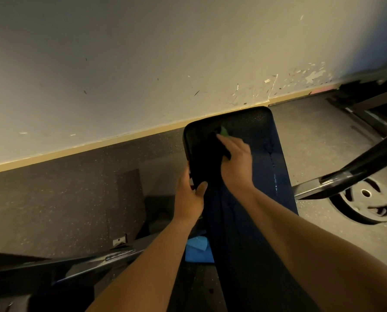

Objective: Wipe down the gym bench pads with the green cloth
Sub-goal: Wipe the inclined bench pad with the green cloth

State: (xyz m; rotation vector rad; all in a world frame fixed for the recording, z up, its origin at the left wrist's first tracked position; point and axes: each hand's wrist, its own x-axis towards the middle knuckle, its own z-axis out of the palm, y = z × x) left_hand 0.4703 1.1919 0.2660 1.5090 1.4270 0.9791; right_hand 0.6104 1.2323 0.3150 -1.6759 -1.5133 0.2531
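Scuffed pale wall [143,64] meets the speckled rubber floor [64,199] along a tan skirting.

Dark bench pad [244,221], the surface here, runs from the bottom of the view up to the wall. Wet streaks [273,176] lie along its right edge.

Black metal frame bar [357,170] crosses the floor to the right, over a weight plate [363,203] lying flat. A blue object [198,251] sits below the surface's left edge.

Left hand [189,199]: fingers curled under the surface's left edge, thumb on top, gripping it.

Right hand [235,163]: palm down near the far left corner, fingers stretched forward and pressing the green cloth [224,131] onto the surface. Only a small green tip shows beyond the fingertips.
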